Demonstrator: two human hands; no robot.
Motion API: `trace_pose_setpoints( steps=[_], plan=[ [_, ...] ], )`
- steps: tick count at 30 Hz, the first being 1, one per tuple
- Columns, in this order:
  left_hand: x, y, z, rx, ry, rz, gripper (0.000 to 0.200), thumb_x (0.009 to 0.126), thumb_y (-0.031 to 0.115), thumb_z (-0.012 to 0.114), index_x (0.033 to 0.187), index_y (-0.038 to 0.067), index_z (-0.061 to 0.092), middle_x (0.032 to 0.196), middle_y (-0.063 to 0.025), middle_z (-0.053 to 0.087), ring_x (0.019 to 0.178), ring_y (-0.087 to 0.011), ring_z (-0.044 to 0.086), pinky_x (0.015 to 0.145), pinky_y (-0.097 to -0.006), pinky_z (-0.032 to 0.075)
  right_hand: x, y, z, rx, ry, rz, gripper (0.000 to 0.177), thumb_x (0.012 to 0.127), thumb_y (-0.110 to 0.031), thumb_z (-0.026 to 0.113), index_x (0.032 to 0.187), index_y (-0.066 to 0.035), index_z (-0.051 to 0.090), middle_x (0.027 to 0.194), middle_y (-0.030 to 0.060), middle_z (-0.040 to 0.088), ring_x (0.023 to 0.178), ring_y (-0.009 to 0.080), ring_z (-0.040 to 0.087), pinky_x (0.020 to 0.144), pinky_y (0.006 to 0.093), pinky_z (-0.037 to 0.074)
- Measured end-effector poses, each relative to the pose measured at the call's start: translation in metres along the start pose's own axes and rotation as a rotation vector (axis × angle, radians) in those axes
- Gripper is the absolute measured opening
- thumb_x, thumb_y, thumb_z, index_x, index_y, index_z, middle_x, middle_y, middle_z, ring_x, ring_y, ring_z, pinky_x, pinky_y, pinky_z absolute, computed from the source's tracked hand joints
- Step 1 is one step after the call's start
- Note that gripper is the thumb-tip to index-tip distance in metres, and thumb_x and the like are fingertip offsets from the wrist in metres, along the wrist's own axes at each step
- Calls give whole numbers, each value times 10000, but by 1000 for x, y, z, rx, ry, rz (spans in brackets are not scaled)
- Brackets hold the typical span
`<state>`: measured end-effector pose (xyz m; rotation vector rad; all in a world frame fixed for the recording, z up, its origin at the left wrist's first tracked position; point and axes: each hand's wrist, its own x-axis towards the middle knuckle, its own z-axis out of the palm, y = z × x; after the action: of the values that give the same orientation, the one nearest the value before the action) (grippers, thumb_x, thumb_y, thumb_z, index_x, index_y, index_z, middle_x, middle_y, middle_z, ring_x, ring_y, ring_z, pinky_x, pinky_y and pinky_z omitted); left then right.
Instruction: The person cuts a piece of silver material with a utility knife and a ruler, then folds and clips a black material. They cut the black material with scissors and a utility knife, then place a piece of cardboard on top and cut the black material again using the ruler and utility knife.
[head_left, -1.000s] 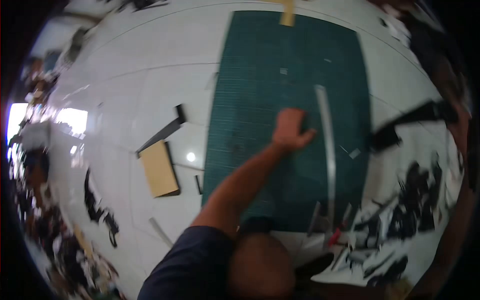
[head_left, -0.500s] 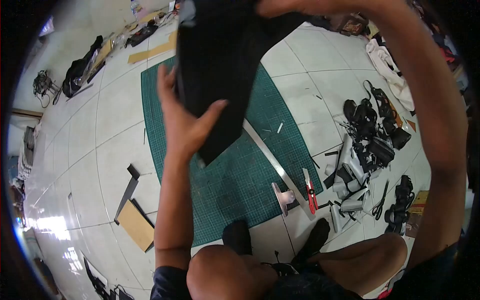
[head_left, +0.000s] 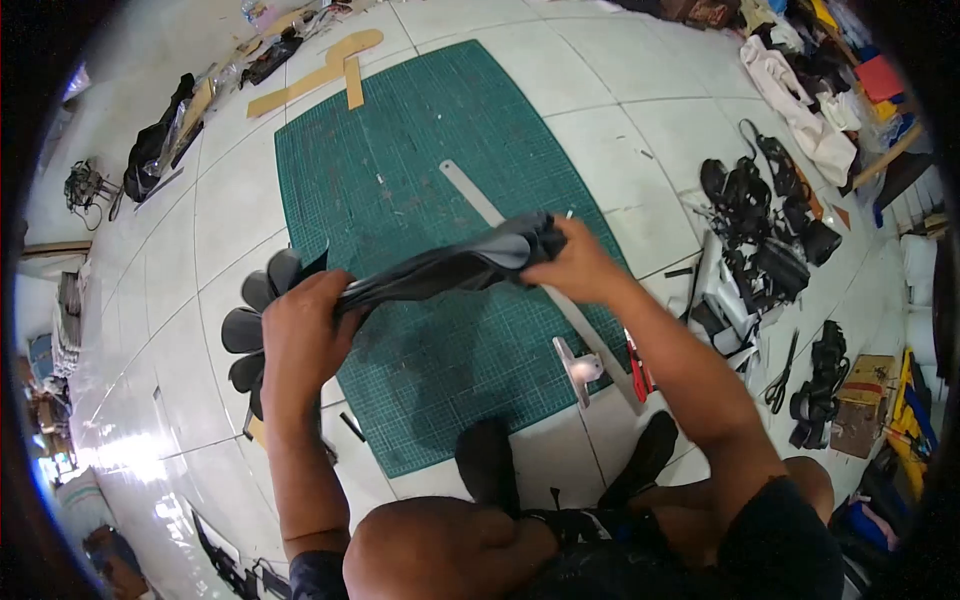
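While both arms reach out over the green mat (head_left: 480,370), each hand has a tight hold on one long, dark sheet (head_left: 430,275). It is up off the mat, held bunched and folded, and runs from one hand to the other.

The left hand (head_left: 305,325) is on the lower side, with its back showing and its fingers bent over the sheet. Its thumb points in along the sheet. The left arm goes nearly straight up from the sleeve. Past this hand, the sheet fans out in round loops.

The right hand (head_left: 580,262) is a bit higher and pinches the other end, with its thumb low. The right arm is bent at the elbow and slants in from the side.

Some parts are hard to see. The left fingertips are hidden, and I cannot tell how many layers the sheet has. The sheet and the right hand cover the middle of the ruler (head_left: 470,190). The red knife (head_left: 640,375) is so close to the right arm that I cannot tell if some is covered. Near it, the clip (head_left: 578,370) is in plain view. The left arm hides most of a tan board (head_left: 258,432) on the floor (head_left: 230,375). Both sleeves are cut off at the bottom.
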<state>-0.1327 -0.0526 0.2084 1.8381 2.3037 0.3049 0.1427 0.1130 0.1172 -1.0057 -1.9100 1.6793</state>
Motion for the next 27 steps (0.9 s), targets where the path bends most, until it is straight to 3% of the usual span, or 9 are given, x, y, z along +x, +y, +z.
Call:
trace_pose_setpoints(
  steps=[3, 6, 7, 10, 13, 16, 22, 26, 27],
  plan=[
    [1, -32, 54, 126, -116, 91, 268, 802, 166, 781, 1013, 66, 649, 919, -137, 697, 861, -373, 684, 743, -467, 528, -4, 115, 45, 53, 91, 34, 740, 674, -31, 874, 1343, -36, 559, 1205, 121, 677, 1132, 227, 661, 998, 341, 528],
    [0, -57, 112, 149, -148, 165, 343, 785, 181, 794, 1065, 84, 621, 932, -128, 694, 883, -364, 679, 795, -474, 521, -17, 124, 63, -80, 43, 15, 848, 668, -62, 896, 1407, -49, 479, 1303, 146, 622, 1228, 264, 616, 1065, 367, 494],
    [-3, -57, 118, 133, -145, 187, 368, 780, 187, 799, 1083, 86, 616, 939, -128, 696, 896, -364, 678, 825, -478, 519, -21, 117, 63, -104, -5, 96, 956, 678, -99, 900, 1488, -45, 393, 1385, 187, 575, 1324, 339, 550, 1146, 417, 431],
    [-5, -60, 121, 53, -165, 134, 562, 747, 188, 815, 1250, 100, 579, 1067, -130, 679, 1045, -349, 653, 984, -486, 475, -16, 134, 65, -41, -13, 54, 971, 670, -107, 906, 1492, -50, 391, 1402, 195, 558, 1328, 343, 544, 1147, 422, 432],
    [-7, -36, 113, 150, -40, 194, 758, 722, 186, 836, 1400, 103, 506, 1280, -160, 619, 1242, -373, 574, 1120, -478, 404, -14, 136, 62, -154, -8, 38, 994, 665, -174, 922, 1496, -53, 390, 1414, 197, 543, 1326, 354, 539, 1146, 427, 430],
    [0, -9, 114, 109, -17, 267, 873, 709, 169, 841, 1483, 113, 440, 1387, -152, 553, 1341, -357, 504, 1193, -459, 337, -21, 124, 62, -182, -23, 43, 1025, 649, -229, 938, 1500, -62, 392, 1426, 199, 530, 1342, 354, 522, 1153, 438, 423],
    [11, -1, 142, -36, -204, 162, 692, 738, 131, 829, 1359, 83, 527, 1184, -144, 653, 1138, -362, 633, 986, -468, 497, -21, 137, 65, -197, -26, -1, 1231, 557, -343, 997, 1551, -84, 320, 1522, 204, 418, 1438, 379, 402, 1193, 482, 372],
    [12, -10, 146, -36, -31, 334, 496, 748, 113, 791, 1208, 82, 606, 1043, -116, 662, 1012, -329, 666, 862, -455, 526, -30, 99, 40, -423, -51, -119, 1409, 456, -449, 1028, 1577, -80, 260, 1583, 219, 334, 1492, 404, 311, 1233, 504, 298],
    [15, -11, 148, -38, -5, 355, 464, 739, 108, 777, 1173, 87, 614, 1016, -100, 653, 983, -308, 665, 841, -439, 523, -36, 90, 34, -471, -41, -124, 1379, 483, -558, 993, 1565, -71, 289, 1603, 234, 299, 1507, 431, 268, 1235, 548, 264]
  ],
)
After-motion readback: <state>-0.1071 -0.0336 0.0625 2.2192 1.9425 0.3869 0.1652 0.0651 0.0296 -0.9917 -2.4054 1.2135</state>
